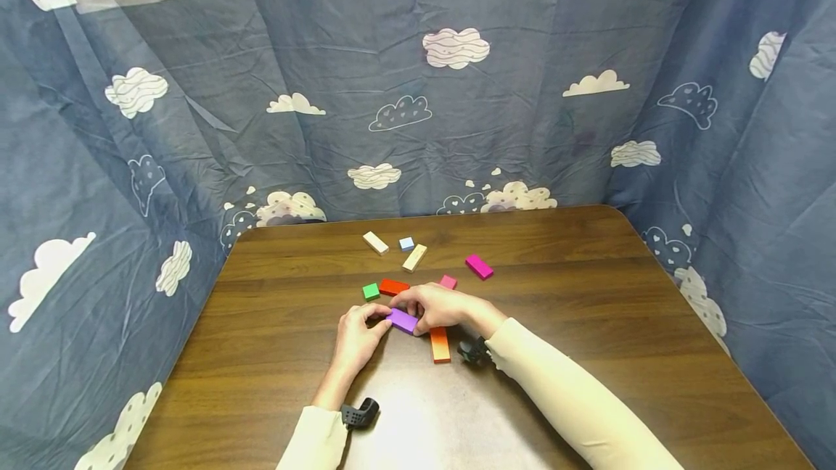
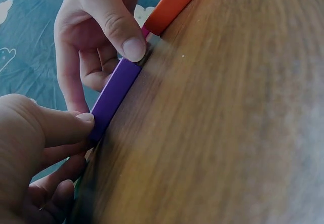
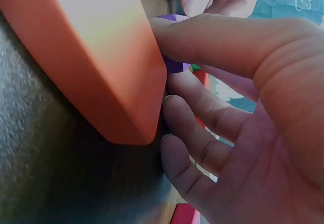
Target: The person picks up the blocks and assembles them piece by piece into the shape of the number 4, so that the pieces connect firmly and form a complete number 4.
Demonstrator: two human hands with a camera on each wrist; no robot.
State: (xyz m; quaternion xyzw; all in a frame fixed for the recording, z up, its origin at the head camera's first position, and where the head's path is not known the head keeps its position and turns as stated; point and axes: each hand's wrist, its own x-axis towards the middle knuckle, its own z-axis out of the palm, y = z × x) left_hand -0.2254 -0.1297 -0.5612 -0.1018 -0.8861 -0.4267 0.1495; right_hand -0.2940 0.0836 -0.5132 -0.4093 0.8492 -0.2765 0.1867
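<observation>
A purple block [image 1: 403, 320] lies on the wooden table between the two hands. My left hand [image 1: 355, 336] holds its left end, the thumb on the near face in the left wrist view. From the other side, my right hand [image 1: 440, 304] grips the same block, thumb at its right end and index finger reaching along the far side. Just right of the purple block, under the right wrist's side, lies an orange block [image 1: 440, 345]; it looms large in the right wrist view. The right hand partly covers a pink block [image 1: 448, 281] behind it.
Beyond the hands lie a green block [image 1: 371, 291] and a red block [image 1: 394, 287]. Farther back are a white block [image 1: 375, 243], a light blue block [image 1: 406, 244], a cream block [image 1: 414, 258] and a magenta block [image 1: 480, 267]. A cloud-patterned curtain [image 1: 509, 136] surrounds the table [image 1: 588, 289].
</observation>
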